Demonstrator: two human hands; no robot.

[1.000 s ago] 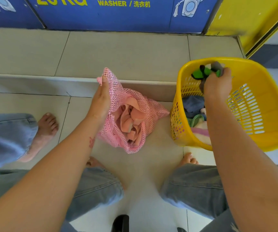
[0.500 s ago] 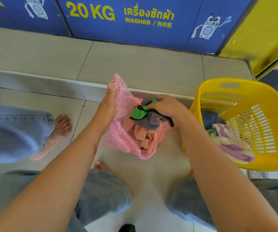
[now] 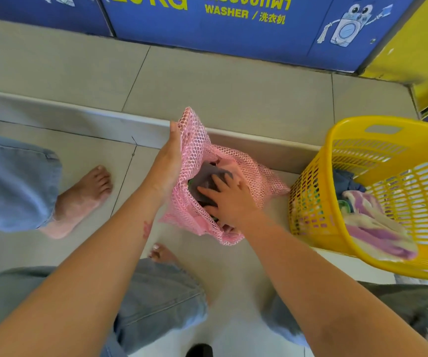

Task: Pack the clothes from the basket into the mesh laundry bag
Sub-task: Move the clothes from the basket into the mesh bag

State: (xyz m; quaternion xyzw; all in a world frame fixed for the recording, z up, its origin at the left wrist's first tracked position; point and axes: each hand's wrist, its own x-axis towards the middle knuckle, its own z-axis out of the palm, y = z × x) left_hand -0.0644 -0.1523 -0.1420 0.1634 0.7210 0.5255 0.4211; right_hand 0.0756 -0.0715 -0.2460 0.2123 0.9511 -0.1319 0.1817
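Observation:
A pink mesh laundry bag (image 3: 264,176) stands on the tiled floor against a low step. My left hand (image 3: 168,161) grips its left rim and holds the mouth up and open. My right hand (image 3: 229,195) is inside the mouth, fingers spread and pressing down on a grey and green garment (image 3: 207,180) that lies on peach clothes. To the right, a yellow slatted basket (image 3: 362,140) leans over, with a purple-and-cream striped cloth (image 3: 372,228) and a dark blue garment (image 3: 346,181) inside.
A low tiled step (image 3: 79,112) runs across behind the bag, with blue washer panels (image 3: 233,34) behind it. Another person's bare foot (image 3: 79,199) and jeans leg are at left. My own knees in jeans and a toe (image 3: 160,253) sit below the bag.
My right hand carried the grey and green garment from the basket over to the bag and has pushed it down inside. The left hand has kept hold of the bag's rim.

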